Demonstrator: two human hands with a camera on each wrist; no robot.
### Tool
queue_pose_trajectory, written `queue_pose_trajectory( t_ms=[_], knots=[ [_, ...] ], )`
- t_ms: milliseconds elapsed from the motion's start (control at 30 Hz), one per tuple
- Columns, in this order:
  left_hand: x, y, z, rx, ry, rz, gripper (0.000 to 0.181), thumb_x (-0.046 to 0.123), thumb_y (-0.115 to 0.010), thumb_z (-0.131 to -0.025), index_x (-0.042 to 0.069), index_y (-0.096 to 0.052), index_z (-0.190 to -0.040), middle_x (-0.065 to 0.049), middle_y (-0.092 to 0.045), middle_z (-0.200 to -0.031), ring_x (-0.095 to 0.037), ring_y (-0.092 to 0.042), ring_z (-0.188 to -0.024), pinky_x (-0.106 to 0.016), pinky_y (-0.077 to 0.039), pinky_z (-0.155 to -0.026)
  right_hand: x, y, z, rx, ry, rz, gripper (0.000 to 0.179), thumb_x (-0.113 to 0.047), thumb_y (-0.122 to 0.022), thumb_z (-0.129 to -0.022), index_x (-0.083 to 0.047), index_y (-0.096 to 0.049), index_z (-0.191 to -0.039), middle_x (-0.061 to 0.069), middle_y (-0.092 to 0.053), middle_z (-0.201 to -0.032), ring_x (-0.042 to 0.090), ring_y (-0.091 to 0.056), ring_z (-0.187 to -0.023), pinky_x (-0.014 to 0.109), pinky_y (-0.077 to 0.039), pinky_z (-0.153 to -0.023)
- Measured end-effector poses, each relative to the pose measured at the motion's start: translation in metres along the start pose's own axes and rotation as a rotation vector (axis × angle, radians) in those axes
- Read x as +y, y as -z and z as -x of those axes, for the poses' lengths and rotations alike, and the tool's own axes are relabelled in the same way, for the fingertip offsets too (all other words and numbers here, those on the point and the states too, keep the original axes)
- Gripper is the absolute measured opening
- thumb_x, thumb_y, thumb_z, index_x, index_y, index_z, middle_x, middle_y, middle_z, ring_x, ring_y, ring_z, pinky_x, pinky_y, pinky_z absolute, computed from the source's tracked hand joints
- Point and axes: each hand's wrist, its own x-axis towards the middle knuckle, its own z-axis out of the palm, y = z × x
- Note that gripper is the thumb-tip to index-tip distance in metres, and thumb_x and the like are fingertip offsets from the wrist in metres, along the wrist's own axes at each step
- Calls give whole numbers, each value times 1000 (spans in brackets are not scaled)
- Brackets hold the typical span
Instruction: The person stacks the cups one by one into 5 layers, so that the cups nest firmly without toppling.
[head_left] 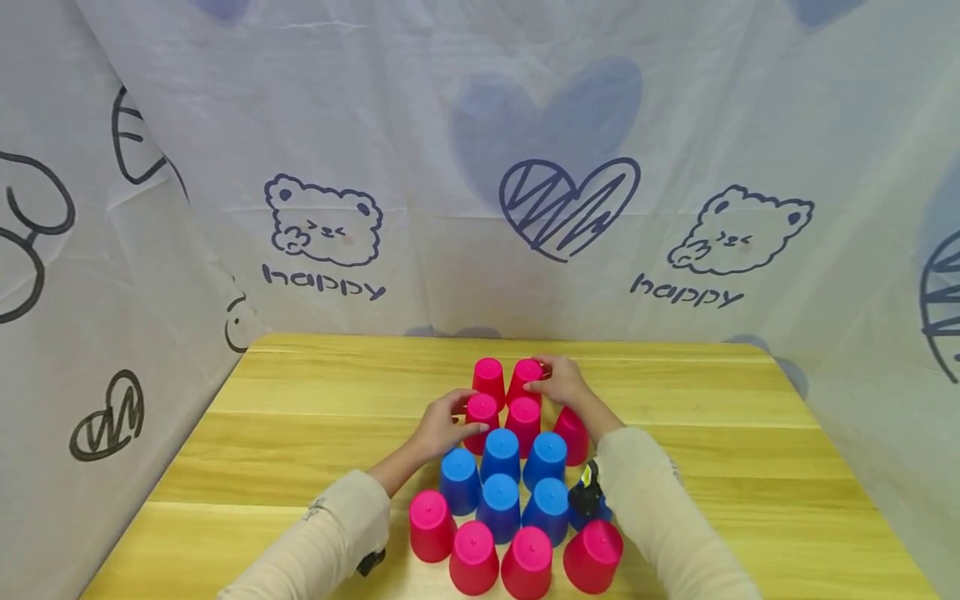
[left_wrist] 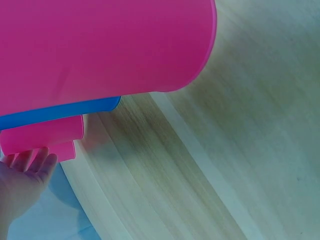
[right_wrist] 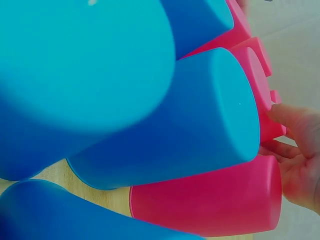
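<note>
Two pink cups (head_left: 482,410), each between fingers (head_left: 456,397) and thumb (head_left: 474,430)

Wood-grain table (head_left: 262,433) with inverted cups (head_left: 500,506)

The black device (head_left: 587,498) at your right wrist hides part of a blue cup (head_left: 577,520); your left-wrist view crops the nearest pink cup (left_wrist: 110,45).

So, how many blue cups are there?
6: leftmost cup; two far cups; two near cups; rightmost cup, partly hidden by the wrist camera. The right sleeve could hide more.
</note>
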Motion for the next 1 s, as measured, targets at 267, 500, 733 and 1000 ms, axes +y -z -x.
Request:
queue_pose_trajectory(
  t_ms=[267, 500, 733, 1000],
  knots=[
    [-1, -2, 0, 14, -3, -6, 49, 11, -71, -80, 4, -52, -125, -15, -60, -118, -32, -58, -108, -38, -56, -81, -1, 6, 5, -5, -17, -36, 56, -13, -65, -85, 2, -43, -135, 24, -53, -126, 37, -52, -114, 41, -51, -90],
    [0, -1, 0, 17, -4, -15, 48, 11, -71, -80, 4, -52, -124, -15, -60, -117, -31, -58, -107, -38, -56, -81, 3, 19, 11, 10, 25, -53, 54, -16, -65, -86, 3, -46, -132, 25, -53, -127, 38, -52, -115, 42, -50, -92],
    [1, 2, 1, 16, 0, -23, 48, 11, -72, -80, 5, -53, -124, -13, -61, -116, -30, -58, -107, -37, -56, -81, 8, 27, 19, 15, 63, -73, 53, -19, -64, -87, 2, -47, -131, 24, -53, -128, 38, -52, -116, 43, -49, -94],
    [5, 9, -1, 27, -13, -42, 48, 12, -73, -79, 4, -54, -123, -13, -61, -115, -29, -58, -105, -40, -54, -85, 15, 36, 34, 26, 108, -91, 49, -20, -64, -87, 3, -50, -129, 24, -54, -127, 38, -53, -114, 45, -49, -93]
  ],
)
